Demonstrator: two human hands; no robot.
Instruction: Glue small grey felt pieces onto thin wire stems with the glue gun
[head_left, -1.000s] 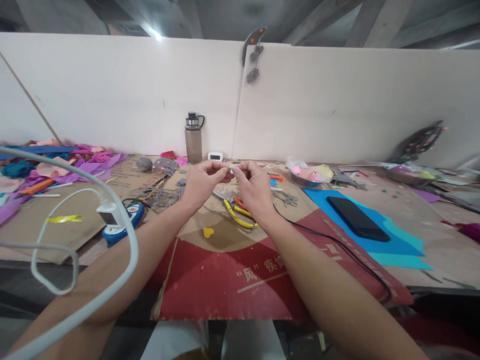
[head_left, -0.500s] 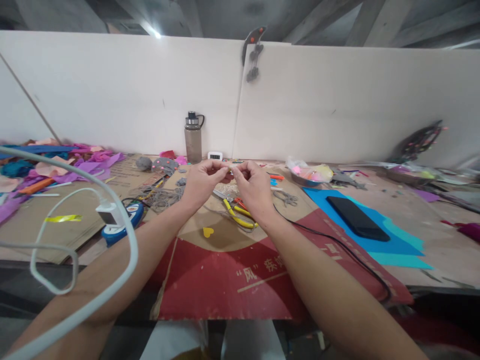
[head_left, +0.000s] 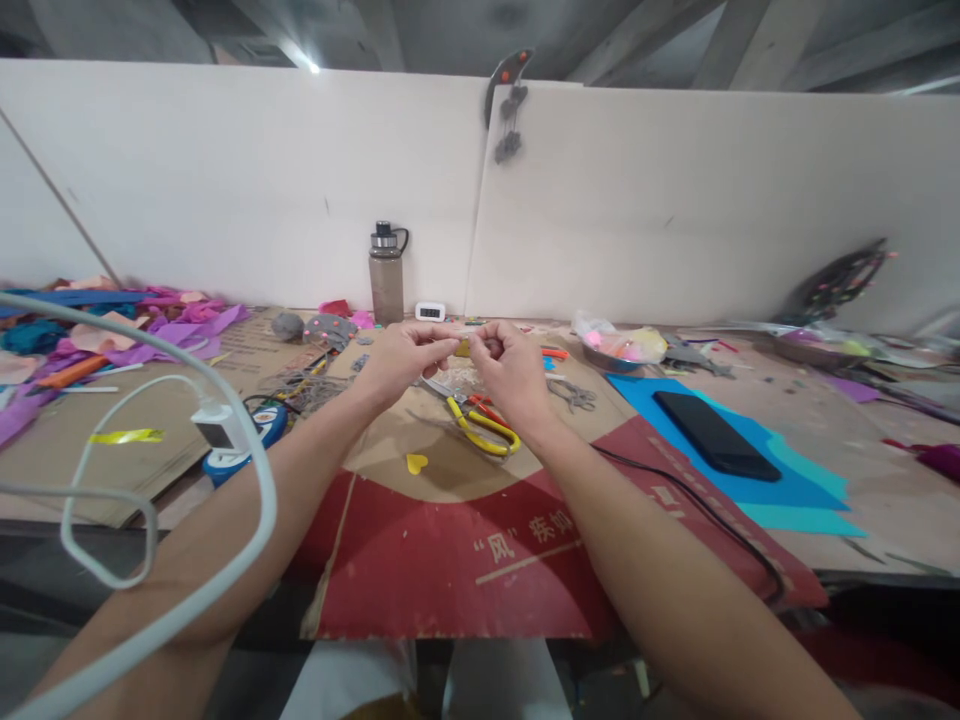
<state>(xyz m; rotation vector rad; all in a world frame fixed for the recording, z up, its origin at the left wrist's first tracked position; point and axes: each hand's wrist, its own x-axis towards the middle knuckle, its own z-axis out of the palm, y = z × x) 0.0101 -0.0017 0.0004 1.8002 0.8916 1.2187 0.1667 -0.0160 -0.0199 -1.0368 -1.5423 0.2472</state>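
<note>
My left hand [head_left: 405, 362] and my right hand [head_left: 508, 368] meet above the middle of the table, fingers pinched. Between their fingertips shows a small yellow piece [head_left: 463, 348], mostly hidden by the fingers; both hands seem to grip it. Below them, yellow-handled pliers [head_left: 484, 430] lie on the brown and red cardboard [head_left: 450, 560], beside something with orange-red handles [head_left: 486, 408]. A yellow paper heart [head_left: 417, 463] rests nearer to me on the cardboard.
A bottle [head_left: 386, 278] and small white clock [head_left: 430, 312] stand behind. A phone [head_left: 714, 436] lies on blue sheets [head_left: 795, 480] at the right. A white cable [head_left: 259, 480] loops across the left foreground. Grey yarn and a bowl [head_left: 619, 360] sit farther back.
The yellow piece between my fingertips shows more now. My left hand has shifted slightly left, and the black cable beside my right forearm shows less of its upper part.
</note>
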